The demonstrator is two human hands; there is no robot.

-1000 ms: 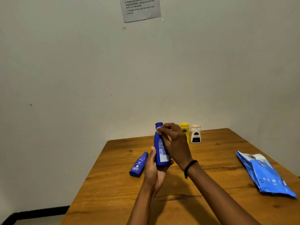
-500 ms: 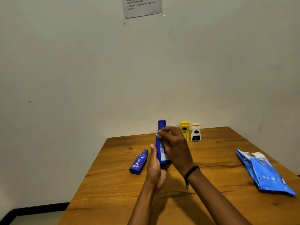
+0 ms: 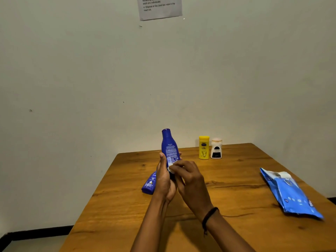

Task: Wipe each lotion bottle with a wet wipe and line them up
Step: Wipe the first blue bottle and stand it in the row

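My left hand [image 3: 164,180] holds a tall dark blue lotion bottle [image 3: 169,148] upright by its base, above the wooden table [image 3: 227,200]. My right hand [image 3: 190,180] presses a small white wet wipe [image 3: 170,169] against the bottle's lower part; most of the wipe is hidden under the fingers. A smaller blue bottle [image 3: 150,184] lies on its side on the table, just left of my left hand. At the table's far edge a yellow bottle [image 3: 204,147] and a white bottle [image 3: 216,148] stand side by side.
A blue pack of wet wipes [image 3: 291,193] lies flat near the table's right edge. A printed sheet of paper [image 3: 160,7] hangs on the wall behind. The table's left edge drops to the floor with a dark skirting [image 3: 36,231].
My right hand has slid the wipe down from the bottle's cap and neck to its lower part. The bottle's top now shows, tilted slightly left.
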